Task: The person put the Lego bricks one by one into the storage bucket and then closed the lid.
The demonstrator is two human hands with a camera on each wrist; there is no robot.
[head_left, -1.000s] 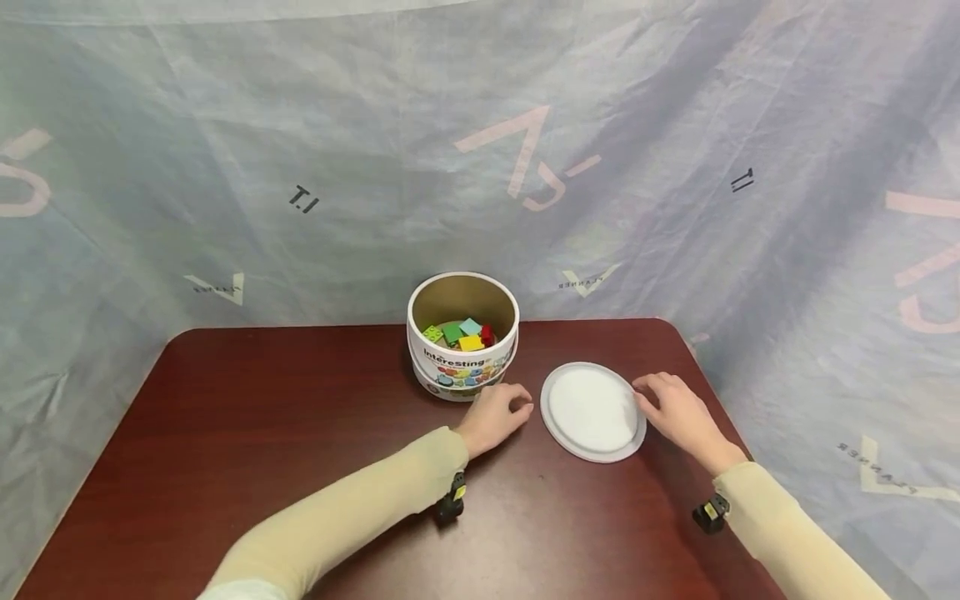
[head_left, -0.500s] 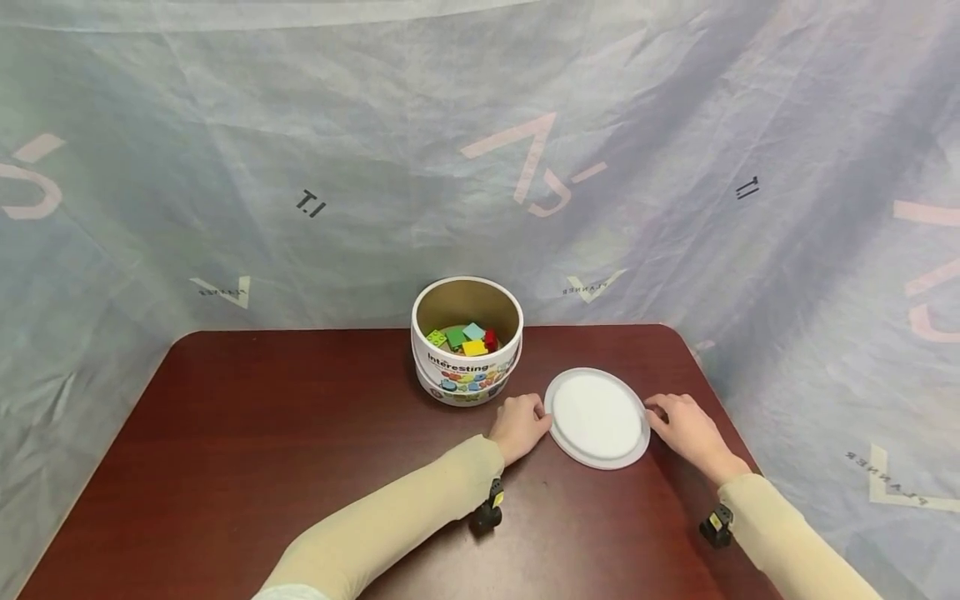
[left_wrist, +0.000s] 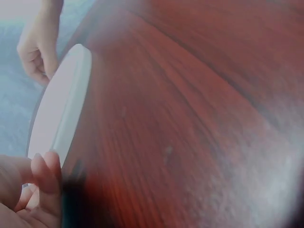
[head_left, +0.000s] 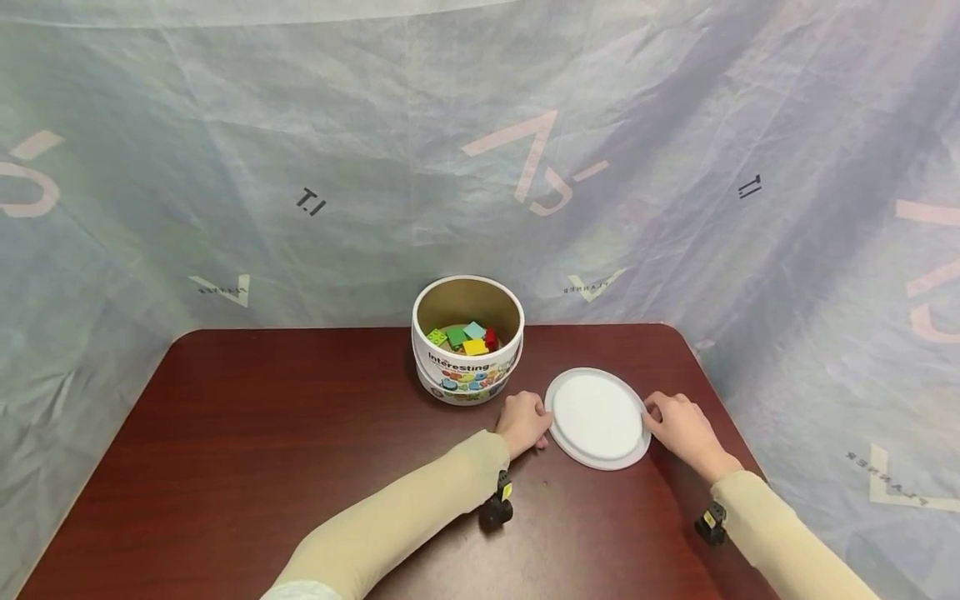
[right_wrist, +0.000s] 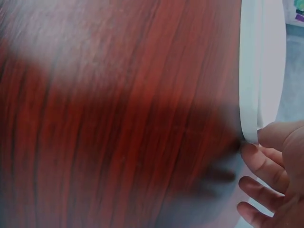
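Note:
A round white lid [head_left: 597, 414] with a raised middle lies on the table, right of the bucket. My left hand [head_left: 522, 423] pinches its left rim; in the left wrist view the fingertips [left_wrist: 46, 166] meet the lid's near end. On the opposite side, my right hand [head_left: 684, 433] holds the rim between thumb and index finger, while its other fingers [right_wrist: 259, 194] are bent beneath in the right wrist view. Behind my left hand stands a white bucket [head_left: 450, 379] printed "Interesting", uncovered. Inside it lie several toy building blocks, among them a yellow block [head_left: 474, 347] and a red block [head_left: 491, 339].
The dark red wooden table [head_left: 225, 450] has its back edge against a hanging grey-blue cloth [head_left: 360, 183], which also runs along both sides. The bucket's thin handle hangs down at its front. Each wrist carries a small black camera [head_left: 497, 504].
My left hand has moved right from in front of the bucket to the lid's left rim. My right hand has closed on the right rim. The lid stays on the table.

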